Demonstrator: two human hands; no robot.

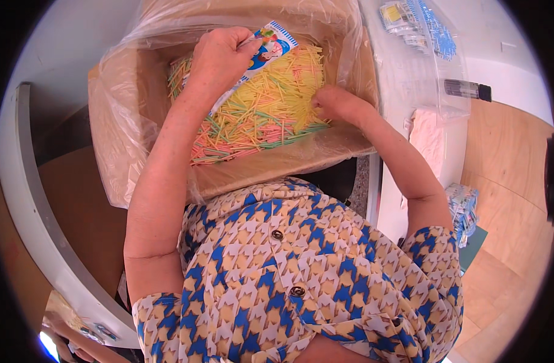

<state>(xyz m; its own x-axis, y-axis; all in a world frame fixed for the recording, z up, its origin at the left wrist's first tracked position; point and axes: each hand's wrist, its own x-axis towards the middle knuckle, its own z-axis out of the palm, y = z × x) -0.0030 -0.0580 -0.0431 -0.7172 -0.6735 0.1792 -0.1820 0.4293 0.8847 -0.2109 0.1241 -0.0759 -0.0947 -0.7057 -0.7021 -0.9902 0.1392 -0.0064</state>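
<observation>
My left hand (219, 59) pinches the top of a blue and white printed packet (272, 48) over the box. The packet slants, its lower part reaching down beside my wrist. Beneath it lies a heap of thin coloured sticks (259, 112), yellow, pink, orange and green. At the heap's right edge my right hand (339, 104) is closed, with its fingertips down among yellow sticks. What those fingers grip is hidden from view. The heap lies in a cardboard box (277, 158) lined with clear plastic film (122, 115).
Right of the box stands a clear plastic bin (452, 57) with more blue and white packets (431, 30). A dark-capped clear object (468, 89) lies by it. Further packets (463, 209) are piled near my right elbow. A curved white edge (44, 199) runs along the left.
</observation>
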